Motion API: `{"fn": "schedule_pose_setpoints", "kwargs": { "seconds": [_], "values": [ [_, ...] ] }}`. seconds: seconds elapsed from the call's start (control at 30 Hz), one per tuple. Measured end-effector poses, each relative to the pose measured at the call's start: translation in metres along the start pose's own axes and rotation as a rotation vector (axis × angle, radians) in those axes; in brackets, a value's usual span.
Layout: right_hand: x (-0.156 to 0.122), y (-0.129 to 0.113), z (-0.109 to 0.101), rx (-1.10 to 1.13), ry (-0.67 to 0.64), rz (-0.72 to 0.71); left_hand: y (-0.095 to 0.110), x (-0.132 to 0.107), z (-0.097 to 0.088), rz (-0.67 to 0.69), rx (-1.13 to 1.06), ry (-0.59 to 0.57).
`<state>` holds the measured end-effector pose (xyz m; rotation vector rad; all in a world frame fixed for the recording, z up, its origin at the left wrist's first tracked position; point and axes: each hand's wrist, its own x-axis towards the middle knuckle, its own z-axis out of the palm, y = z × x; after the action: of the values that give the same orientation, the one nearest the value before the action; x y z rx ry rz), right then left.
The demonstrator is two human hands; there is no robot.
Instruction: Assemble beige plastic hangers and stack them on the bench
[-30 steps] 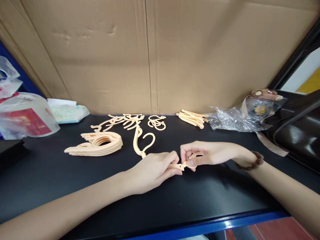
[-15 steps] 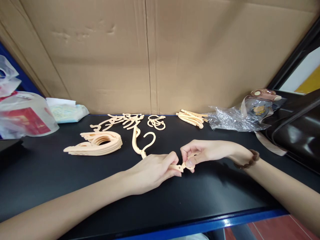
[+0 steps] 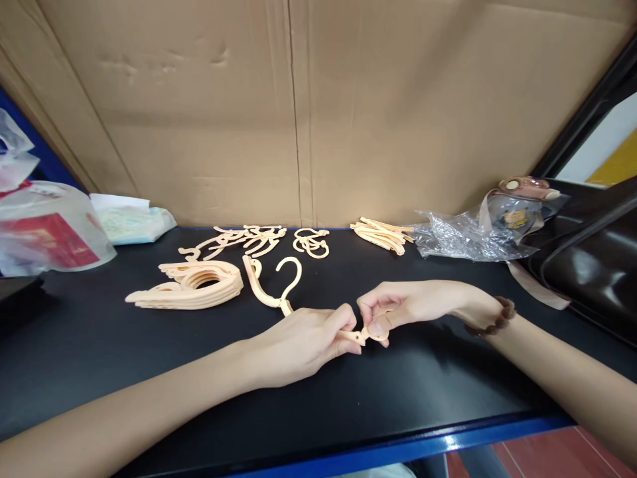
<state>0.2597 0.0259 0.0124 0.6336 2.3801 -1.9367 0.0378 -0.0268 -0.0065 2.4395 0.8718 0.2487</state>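
Note:
My left hand is closed around one arm of a cream folding clothes hanger. The hanger's hook and its other arm stick out behind the knuckles, up and to the left. My right hand pinches a small cream piece with a rounded end. That piece meets the tip of the hanger arm between the two hands; whether they are joined I cannot tell. The fingers hide part of the small piece.
Stacked folded hangers lie at left. Along the cardboard wall are loose cream parts, curved hooks and a bundle of strips. Crumpled clear plastic, a bottle and a black bag occupy the right.
The hanger's hook and free arm have swung left, with the arm spread further from the hook. Both hands stay nearly in place, still holding their pieces.

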Motion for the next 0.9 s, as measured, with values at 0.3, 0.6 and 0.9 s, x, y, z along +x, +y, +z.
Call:
{"fn": "schedule_pose_setpoints", "kwargs": {
  "seconds": [0.3, 0.6, 0.9],
  "values": [
    [0.0005, -0.0018, 0.0022, -0.044, 0.000, 0.021, 0.0007, -0.0002, -0.0030, 0.058, 0.008, -0.020],
    [-0.0002, -0.0046, 0.0061, -0.123, 0.033, 0.067, 0.0013, 0.0014, -0.0032, 0.100, 0.006, -0.029],
    [0.0010, -0.0041, 0.0070, -0.153, 0.037, 0.053, 0.0013, 0.0017, -0.0022, 0.092, 0.009, -0.008]
  ]
}}
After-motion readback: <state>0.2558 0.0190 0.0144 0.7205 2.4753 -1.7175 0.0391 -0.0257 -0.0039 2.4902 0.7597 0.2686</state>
